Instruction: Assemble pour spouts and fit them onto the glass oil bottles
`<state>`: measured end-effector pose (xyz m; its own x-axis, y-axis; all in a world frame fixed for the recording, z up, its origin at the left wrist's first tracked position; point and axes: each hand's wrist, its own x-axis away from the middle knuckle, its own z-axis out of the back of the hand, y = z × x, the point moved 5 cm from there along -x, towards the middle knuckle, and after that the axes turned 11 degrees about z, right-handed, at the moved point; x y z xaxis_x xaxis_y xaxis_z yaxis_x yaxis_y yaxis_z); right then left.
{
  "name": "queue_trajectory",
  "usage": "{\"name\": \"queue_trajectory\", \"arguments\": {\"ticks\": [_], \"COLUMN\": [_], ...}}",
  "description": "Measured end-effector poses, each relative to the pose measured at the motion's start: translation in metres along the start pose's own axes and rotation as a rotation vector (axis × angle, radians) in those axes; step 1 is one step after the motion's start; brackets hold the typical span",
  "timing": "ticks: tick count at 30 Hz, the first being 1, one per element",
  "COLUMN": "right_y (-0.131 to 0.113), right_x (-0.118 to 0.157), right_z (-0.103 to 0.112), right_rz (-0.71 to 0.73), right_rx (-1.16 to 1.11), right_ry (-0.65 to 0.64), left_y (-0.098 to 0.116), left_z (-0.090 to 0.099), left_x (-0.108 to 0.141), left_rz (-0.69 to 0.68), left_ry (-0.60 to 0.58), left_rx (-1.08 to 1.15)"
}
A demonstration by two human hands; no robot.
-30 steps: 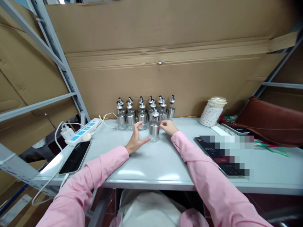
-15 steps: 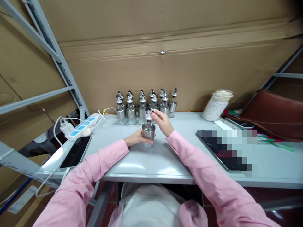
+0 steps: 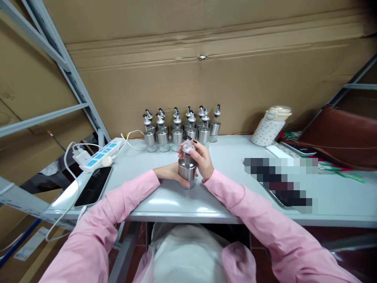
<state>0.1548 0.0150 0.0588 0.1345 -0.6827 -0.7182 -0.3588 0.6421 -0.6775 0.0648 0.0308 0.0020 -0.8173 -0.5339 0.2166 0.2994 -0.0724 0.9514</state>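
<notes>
Sheets of ribbed brown cardboard (image 3: 165, 82) wall in a smooth, pale grey table (image 3: 232, 155), where a person in pink sleeves handles one cylindrical bottle of clear glass and brushed metal (image 3: 187, 169) near the front edge. The left hand (image 3: 172, 172) is wrapped around the bottle's lower body, thumb across the front; the right hand (image 3: 204, 160) grasps its silver-coloured pourer top, fingers bent about the collar. Whether the base touches the table cannot be told.

Behind, against the cardboard, stand at least ten matching bottles (image 3: 177, 136) in two close rows, five in front; overlap prevents an exact count. Each visible pourer ends in a black tip. At left lie one white power strip (image 3: 103, 155) with blue socket faces and one glossy black-screened phone (image 3: 94, 186). At right are one speckled white flask (image 3: 267, 129) with a cream lid, one brown, leather-like bag (image 3: 347, 135) and one dark, flat object (image 3: 273, 179), largely pixelated.
</notes>
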Motion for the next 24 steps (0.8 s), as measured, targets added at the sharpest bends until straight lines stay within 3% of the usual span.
{"name": "queue_trajectory", "arguments": {"ticks": [5, 14, 24], "right_y": [-0.003, -0.002, -0.009], "right_x": [0.001, 0.014, 0.014], "right_z": [-0.004, -0.007, -0.007], "right_rz": [0.056, 0.163, 0.201], "right_rx": [0.028, 0.309, 0.306], "right_ry": [-0.053, -0.021, -0.028], "left_y": [0.002, 0.011, 0.012], "left_z": [-0.001, -0.007, -0.007], "left_x": [0.001, 0.006, 0.006], "left_rz": [-0.015, 0.058, 0.069], "left_ry": [0.003, 0.054, 0.133], "left_rx": [-0.021, -0.059, -0.077]}}
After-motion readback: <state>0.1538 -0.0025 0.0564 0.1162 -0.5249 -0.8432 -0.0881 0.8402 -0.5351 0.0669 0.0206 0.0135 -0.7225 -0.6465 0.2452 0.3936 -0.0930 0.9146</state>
